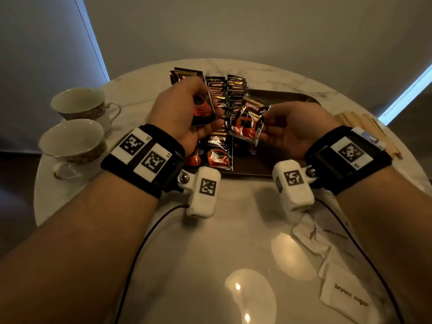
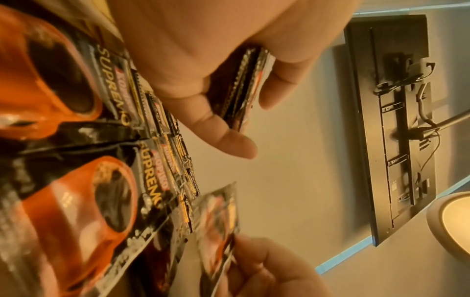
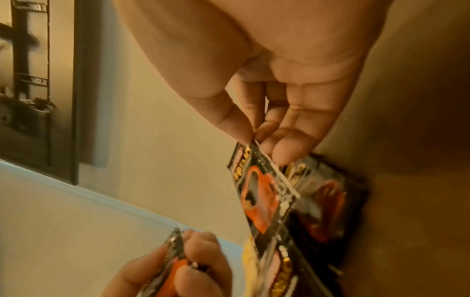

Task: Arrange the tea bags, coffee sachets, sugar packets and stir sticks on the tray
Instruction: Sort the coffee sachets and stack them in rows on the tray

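Black-and-red coffee sachets (image 1: 218, 155) lie in overlapping rows on the dark tray (image 1: 280, 95) on the round marble table. My left hand (image 1: 187, 111) grips a small stack of sachets (image 1: 203, 111), seen edge-on as sachets (image 2: 239, 88) between thumb and fingers in the left wrist view. My right hand (image 1: 289, 127) pinches one sachet (image 1: 247, 122) by its edge above the tray; that sachet (image 3: 264, 193) hangs from thumb and fingertips in the right wrist view. Brown sugar packets (image 1: 346, 295) lie at the near right. Wooden stir sticks (image 1: 364, 127) lie right of the tray.
Two teacups (image 1: 77, 106) on saucers stand at the table's left edge. The table (image 1: 210, 253) has a glossy bare patch near me with lamp reflections. Cables run from the wrist cameras across the near table. A wall is behind the table.
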Motion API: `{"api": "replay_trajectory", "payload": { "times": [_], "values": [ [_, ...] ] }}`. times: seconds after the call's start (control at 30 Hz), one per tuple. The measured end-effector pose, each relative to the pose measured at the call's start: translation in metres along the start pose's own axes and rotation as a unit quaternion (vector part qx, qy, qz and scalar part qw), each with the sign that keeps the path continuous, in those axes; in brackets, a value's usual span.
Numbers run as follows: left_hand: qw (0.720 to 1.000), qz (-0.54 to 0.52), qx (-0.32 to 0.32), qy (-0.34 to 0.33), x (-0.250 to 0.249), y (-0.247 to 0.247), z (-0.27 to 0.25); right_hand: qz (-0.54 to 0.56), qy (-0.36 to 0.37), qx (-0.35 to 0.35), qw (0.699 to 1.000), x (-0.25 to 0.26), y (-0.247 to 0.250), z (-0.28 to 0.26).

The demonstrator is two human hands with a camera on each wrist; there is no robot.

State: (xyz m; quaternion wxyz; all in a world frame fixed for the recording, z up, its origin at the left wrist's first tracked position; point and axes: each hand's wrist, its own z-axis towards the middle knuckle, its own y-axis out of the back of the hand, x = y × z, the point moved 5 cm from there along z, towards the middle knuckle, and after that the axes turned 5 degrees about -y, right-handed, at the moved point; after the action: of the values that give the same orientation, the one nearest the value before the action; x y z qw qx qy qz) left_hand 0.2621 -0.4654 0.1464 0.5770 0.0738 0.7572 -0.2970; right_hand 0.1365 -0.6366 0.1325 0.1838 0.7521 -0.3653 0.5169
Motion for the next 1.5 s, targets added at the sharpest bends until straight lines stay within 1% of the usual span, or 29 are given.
{"api": "replay_trajectory", "payload": {
  "times": [0.13, 0.23, 0.43, 0.67, 0.9, 1.0, 1.1, 1.2, 1.33, 1.5],
  "values": [
    [1.0, -0.024, -0.012, -0.002, -0.003, 0.002, -0.001, -0.107, -0.052, -0.023, 0.993, -0.011, 0.012, 0.0],
    [0.999, -0.035, -0.016, -0.002, -0.004, 0.003, -0.003, -0.136, -0.062, -0.015, 0.989, -0.014, 0.013, 0.002],
    [0.999, -0.033, -0.016, 0.001, -0.002, 0.002, -0.003, -0.159, -0.053, 0.006, 0.986, -0.013, 0.006, 0.007],
    [1.0, -0.021, -0.016, -0.002, -0.003, 0.003, -0.001, -0.199, -0.041, -0.002, 0.979, -0.011, 0.003, 0.006],
    [1.0, -0.017, -0.015, 0.002, -0.002, 0.003, 0.001, -0.186, -0.041, -0.018, 0.981, -0.01, 0.006, 0.0],
    [1.0, -0.016, -0.014, 0.004, -0.001, 0.003, 0.001, -0.183, -0.065, 0.016, 0.981, -0.011, 0.002, -0.005],
    [1.0, -0.014, -0.012, 0.002, -0.001, 0.003, 0.001, -0.254, -0.08, 0.055, 0.962, -0.014, -0.004, -0.012],
    [1.0, -0.013, -0.009, 0.0, -0.001, 0.003, 0.001, -0.302, -0.078, 0.059, 0.948, -0.018, -0.005, -0.013],
    [1.0, -0.011, -0.006, -0.002, -0.002, 0.003, 0.002, -0.291, -0.097, 0.047, 0.951, -0.021, -0.004, -0.011],
    [1.0, -0.015, -0.005, -0.001, -0.002, 0.004, 0.002, -0.254, -0.093, 0.029, 0.962, -0.019, -0.006, -0.009]
  ]
}}
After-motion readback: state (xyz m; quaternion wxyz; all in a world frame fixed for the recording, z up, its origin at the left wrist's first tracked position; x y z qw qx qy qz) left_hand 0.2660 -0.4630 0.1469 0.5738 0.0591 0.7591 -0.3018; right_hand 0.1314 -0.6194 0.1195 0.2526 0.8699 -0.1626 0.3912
